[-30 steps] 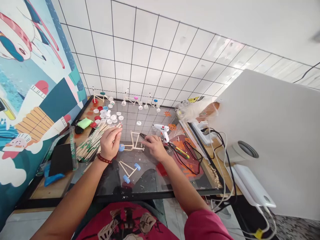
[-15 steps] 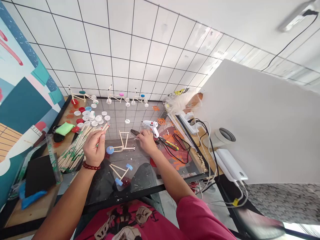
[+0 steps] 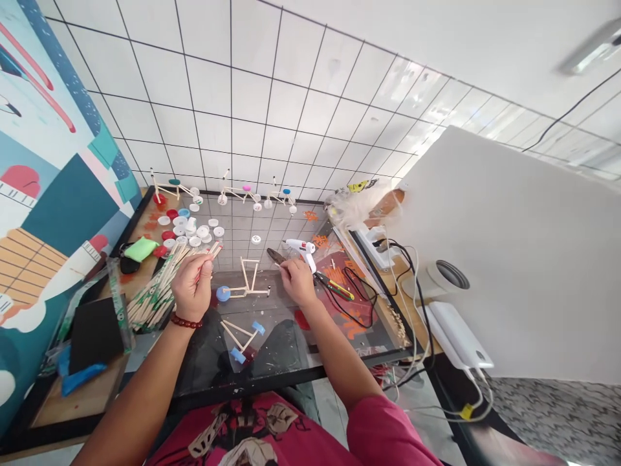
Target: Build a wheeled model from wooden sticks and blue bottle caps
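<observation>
My left hand is closed around a few thin wooden sticks with reddish tips, raised above the table's left side. My right hand is closed on a pair of pliers; the dark jaws point away to the left, and the palm covers the handles. A pale sliver shows by its fingertips. Between my hands lies a stick bicycle frame with a blue cap wheel. Closer to me rests a stick triangle with blue pieces at two corners.
Wrapped wooden sticks and bottle caps are heaped at left. Several small stick bicycles stand along the back wall. Right of my right hand are a white glue gun, a yellow-green cutter and black cable.
The view has swung slightly, so everything sits further right. The pliers' jaws are tilted more and their handles are now hidden under my right hand. My left hand keeps its sticks.
</observation>
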Available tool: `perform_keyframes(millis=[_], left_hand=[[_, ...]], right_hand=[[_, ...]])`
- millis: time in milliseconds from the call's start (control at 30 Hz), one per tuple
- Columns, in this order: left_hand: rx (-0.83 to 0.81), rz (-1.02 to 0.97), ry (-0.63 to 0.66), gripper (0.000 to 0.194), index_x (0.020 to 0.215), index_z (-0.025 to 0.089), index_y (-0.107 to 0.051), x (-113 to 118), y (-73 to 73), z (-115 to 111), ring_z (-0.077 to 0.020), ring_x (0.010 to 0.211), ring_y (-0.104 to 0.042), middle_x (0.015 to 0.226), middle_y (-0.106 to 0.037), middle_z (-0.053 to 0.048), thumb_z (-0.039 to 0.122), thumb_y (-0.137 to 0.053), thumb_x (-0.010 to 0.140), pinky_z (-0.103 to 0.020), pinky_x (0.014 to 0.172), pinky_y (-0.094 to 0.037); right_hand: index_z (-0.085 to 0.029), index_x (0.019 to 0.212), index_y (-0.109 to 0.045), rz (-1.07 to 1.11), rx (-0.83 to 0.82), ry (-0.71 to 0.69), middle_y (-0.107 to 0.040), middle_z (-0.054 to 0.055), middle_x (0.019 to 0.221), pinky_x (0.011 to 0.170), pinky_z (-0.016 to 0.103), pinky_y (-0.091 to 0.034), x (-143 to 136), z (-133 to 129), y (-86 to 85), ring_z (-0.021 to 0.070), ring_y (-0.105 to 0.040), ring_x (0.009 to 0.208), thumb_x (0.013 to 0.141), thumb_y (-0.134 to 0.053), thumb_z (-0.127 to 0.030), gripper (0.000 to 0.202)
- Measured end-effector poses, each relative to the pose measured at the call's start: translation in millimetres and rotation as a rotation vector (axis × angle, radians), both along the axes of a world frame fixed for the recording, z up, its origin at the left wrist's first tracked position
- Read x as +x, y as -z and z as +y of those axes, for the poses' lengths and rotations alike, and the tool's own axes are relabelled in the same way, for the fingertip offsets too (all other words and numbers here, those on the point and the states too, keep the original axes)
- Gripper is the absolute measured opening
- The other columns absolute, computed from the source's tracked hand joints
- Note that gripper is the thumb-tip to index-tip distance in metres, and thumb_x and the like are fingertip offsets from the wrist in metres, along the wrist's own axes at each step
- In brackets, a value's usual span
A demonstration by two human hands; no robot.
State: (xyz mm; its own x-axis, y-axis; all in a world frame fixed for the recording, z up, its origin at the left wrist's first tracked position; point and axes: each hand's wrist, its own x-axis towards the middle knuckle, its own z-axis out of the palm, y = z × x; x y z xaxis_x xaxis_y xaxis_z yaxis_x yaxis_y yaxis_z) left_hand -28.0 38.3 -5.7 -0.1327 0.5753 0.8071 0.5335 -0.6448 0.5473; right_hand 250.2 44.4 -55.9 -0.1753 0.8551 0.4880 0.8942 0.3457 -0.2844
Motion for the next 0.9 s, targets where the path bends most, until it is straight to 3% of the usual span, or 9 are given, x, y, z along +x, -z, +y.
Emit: perform_keyframes(millis=[167, 367, 567, 900], left_hand=[[-0.033, -0.001, 0.015, 0.02, 0.102, 0.016, -0.073, -1, 4.3, 2, -0.0218, 0.097, -0.07, 0.099, -0.076, -0.011, 0.024, -0.055, 0.098, -0.037, 0.09, -0.055], [-0.066, 0.032, 0.029, 0.02, 0.105, 0.017, -0.072, 3, 6.2, 0, -0.0208, 0.098, -0.07, 0.101, -0.075, -0.009, 0.024, -0.055, 0.098, -0.036, 0.091, -0.054], [-0.082, 0.082, 0.057, 0.021, 0.104, 0.017, -0.072, 10, 6.4, -3, -0.0214, 0.098, -0.07, 0.099, -0.075, -0.01, 0.027, -0.054, 0.098, -0.038, 0.091, -0.055], [-0.18, 0.049, 0.049, 0.025, 0.101, 0.017, -0.072, 11, 15.2, -1, -0.0212, 0.097, -0.07, 0.098, -0.075, -0.01, 0.034, -0.053, 0.099, -0.038, 0.089, -0.057]], right_hand=[[-0.02, 0.094, -0.07, -0.113, 0.034, -0.126, -0.075, 0.006, 0.091, 0.077, 0.035, -0.034, 3, -3, 1.9, 0.0212, -0.062, 0.086, 0.098, -0.058, -0.024, 0.014], [-0.02, 0.097, -0.074, -0.159, -0.011, -0.162, -0.075, 0.007, 0.092, 0.078, 0.036, -0.031, 3, -2, 1.3, 0.0203, -0.061, 0.086, 0.1, -0.057, -0.029, 0.02], [-0.02, 0.11, -0.073, -0.147, -0.032, -0.148, -0.074, 0.008, 0.105, 0.081, 0.036, -0.031, 5, -4, 0.2, 0.0221, -0.059, 0.094, 0.098, -0.052, -0.015, 0.025], [-0.022, 0.098, -0.075, -0.173, -0.042, -0.128, -0.07, 0.006, 0.099, 0.079, 0.037, -0.029, 3, -5, -2.5, 0.0226, -0.053, 0.091, 0.098, -0.058, -0.027, 0.018]])
